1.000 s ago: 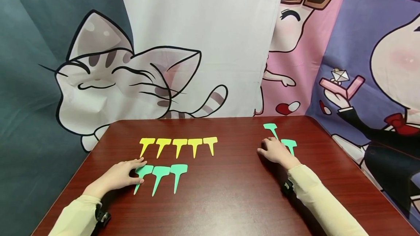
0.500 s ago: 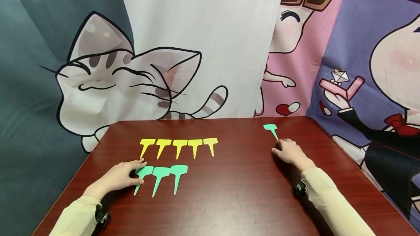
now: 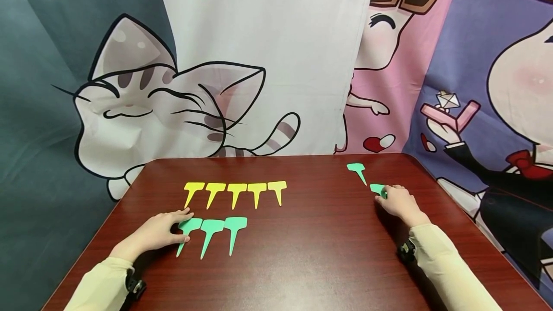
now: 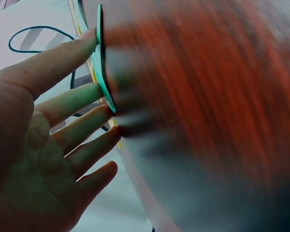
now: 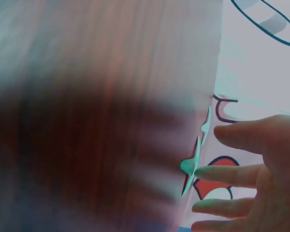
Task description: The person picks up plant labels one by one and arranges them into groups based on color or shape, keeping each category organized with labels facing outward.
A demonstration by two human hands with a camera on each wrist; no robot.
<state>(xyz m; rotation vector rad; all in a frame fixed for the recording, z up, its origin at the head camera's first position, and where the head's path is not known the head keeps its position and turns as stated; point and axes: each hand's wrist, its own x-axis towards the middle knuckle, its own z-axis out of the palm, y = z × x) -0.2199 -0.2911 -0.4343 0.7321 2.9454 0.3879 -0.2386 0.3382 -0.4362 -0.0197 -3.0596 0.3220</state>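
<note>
T-shaped plant labels, thin and flat, lie on a dark red-brown table. My left hand (image 3: 153,231) rests at the leftmost green plant label (image 3: 190,225), thumb and index finger touching it; its fingers are extended in the left wrist view. Two more green labels (image 3: 212,227) continue that row to the right. On the far right, my right hand (image 3: 401,203) covers part of a green plant label (image 3: 377,189). The right wrist view has the index fingertip at this label (image 5: 188,166), with the thumb apart. Another green label (image 3: 356,169) lies farther back.
Several yellow plant labels (image 3: 236,192) form a row behind the left green ones. A cartoon-printed cloth (image 3: 281,37) hangs beyond the back edge of the table (image 3: 302,263).
My right hand has moved rightward across the right-hand green label, hiding it half a second ago and now showing its left part. The left hand has stayed put.
</note>
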